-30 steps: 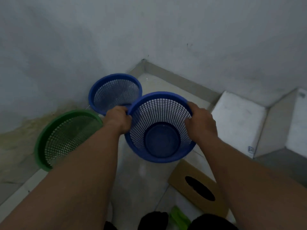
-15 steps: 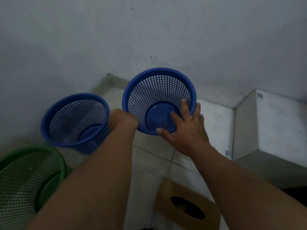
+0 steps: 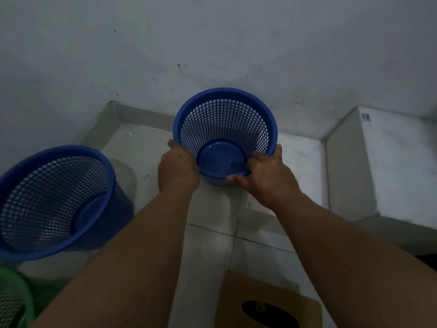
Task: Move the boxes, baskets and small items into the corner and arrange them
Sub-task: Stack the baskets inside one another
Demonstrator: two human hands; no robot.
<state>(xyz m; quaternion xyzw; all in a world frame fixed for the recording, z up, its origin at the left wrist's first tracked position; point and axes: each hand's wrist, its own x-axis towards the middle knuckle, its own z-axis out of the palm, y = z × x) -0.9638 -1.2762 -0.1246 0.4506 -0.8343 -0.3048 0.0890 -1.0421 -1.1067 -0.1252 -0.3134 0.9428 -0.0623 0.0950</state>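
Blue basket is mid-frame near the back wall, mouth tipped toward the camera. The left hand is curled on its lower side at 9 o'clock, and the right hand is wrapped round its base at 4; can't tell if it touches the floor. Looks like the placing step: next, stand it upright, probably nearer the corner at 10 o'clock, clear of the second blue basket at 8.

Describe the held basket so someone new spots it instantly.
Find the room corner. Right of it, by the back wall, is a blue mesh basket, left hand and right hand gripping its base. The other blue basket sits further left, untouched.
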